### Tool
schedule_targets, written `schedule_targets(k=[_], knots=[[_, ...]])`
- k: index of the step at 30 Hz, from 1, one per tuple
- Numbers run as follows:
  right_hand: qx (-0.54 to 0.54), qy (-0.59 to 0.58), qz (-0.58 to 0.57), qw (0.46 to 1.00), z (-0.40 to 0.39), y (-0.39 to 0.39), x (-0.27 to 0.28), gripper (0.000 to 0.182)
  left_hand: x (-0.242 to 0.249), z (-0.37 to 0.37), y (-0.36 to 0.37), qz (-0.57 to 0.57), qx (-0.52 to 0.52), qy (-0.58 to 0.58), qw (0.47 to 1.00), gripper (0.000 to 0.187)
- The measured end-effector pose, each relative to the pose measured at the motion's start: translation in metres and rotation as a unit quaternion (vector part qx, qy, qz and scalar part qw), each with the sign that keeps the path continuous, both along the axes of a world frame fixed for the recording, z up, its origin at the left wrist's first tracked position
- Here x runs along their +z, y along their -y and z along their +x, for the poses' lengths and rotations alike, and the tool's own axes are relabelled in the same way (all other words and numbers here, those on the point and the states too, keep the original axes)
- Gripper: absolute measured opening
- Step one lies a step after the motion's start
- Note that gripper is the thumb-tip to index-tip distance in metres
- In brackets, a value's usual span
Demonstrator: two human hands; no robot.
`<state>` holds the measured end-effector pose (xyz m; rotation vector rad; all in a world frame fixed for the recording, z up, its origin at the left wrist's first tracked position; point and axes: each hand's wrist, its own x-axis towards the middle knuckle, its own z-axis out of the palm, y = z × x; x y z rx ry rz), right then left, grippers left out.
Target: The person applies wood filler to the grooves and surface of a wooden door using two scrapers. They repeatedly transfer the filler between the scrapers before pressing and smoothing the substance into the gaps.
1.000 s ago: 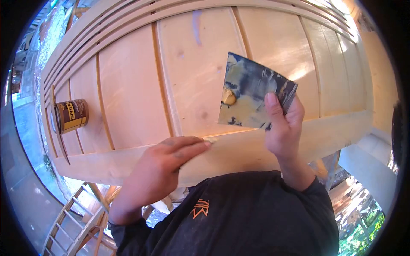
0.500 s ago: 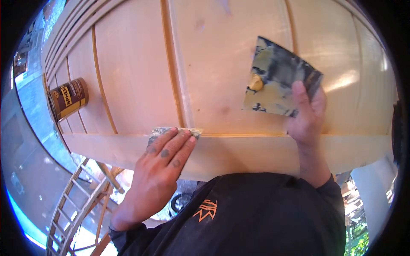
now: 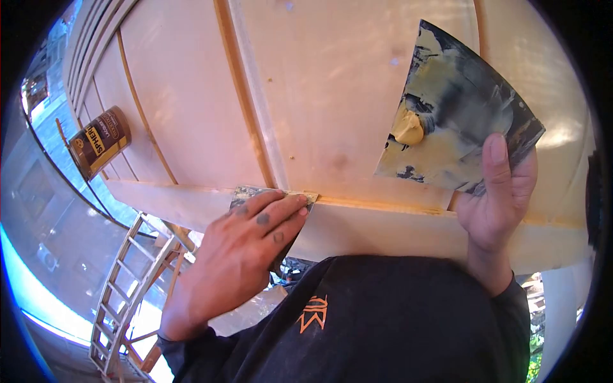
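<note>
A dark rectangular plate [image 3: 456,96], bearing a yellowish putty mound [image 3: 408,128], is clamped between thumb and fingers of the right hand [image 3: 498,191] over the wooden panel [image 3: 179,83]; a smeared scraper [image 3: 248,192] is gripped beneath the left hand's [image 3: 246,242] closed fingers at the rail [image 3: 383,233] seam, its thumb hidden

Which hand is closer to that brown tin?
The left hand, lower right of the tin in the picture; the right hand is much farther right, holding a putty-smeared plate.
</note>
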<state>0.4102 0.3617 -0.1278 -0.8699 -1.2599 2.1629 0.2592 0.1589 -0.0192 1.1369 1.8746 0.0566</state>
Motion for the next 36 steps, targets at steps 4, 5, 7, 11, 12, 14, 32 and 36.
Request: schedule_targets(k=[4,5,7,11,12,14,32,36], knots=[[-0.005,-0.006,0.000,1.000,-0.003,0.000,0.001,0.020,-0.001,-0.022,-0.016,-0.028,-0.018,0.075,0.997,0.035],[-0.007,-0.007,-0.002,1.000,-0.004,0.000,0.001,0.020,-0.003,-0.027,-0.018,-0.036,-0.030,0.091,0.995,0.036],[-0.012,-0.004,-0.010,1.000,-0.005,-0.003,0.002,0.020,-0.008,-0.038,-0.023,-0.052,-0.055,0.124,0.989,0.036],[0.019,-0.018,-0.002,1.000,0.004,-0.011,-0.003,0.021,-0.012,-0.046,-0.040,-0.080,-0.073,0.175,0.979,0.037],[0.036,-0.032,-0.001,0.999,0.007,-0.012,-0.005,0.023,-0.012,-0.047,-0.042,-0.081,-0.074,0.175,0.978,0.038],[0.053,-0.049,0.004,0.997,0.009,-0.014,-0.006,0.025,-0.012,-0.047,-0.043,-0.085,-0.076,0.177,0.978,0.038],[-0.082,-0.147,-0.155,0.974,0.006,-0.022,-0.017,0.028,-0.004,0.017,-0.109,0.033,-0.422,-0.001,0.906,0.020],[-0.065,-0.158,-0.170,0.970,0.008,-0.022,-0.019,0.028,0.005,-0.002,-0.091,-0.075,-0.403,-0.023,0.912,0.019]])
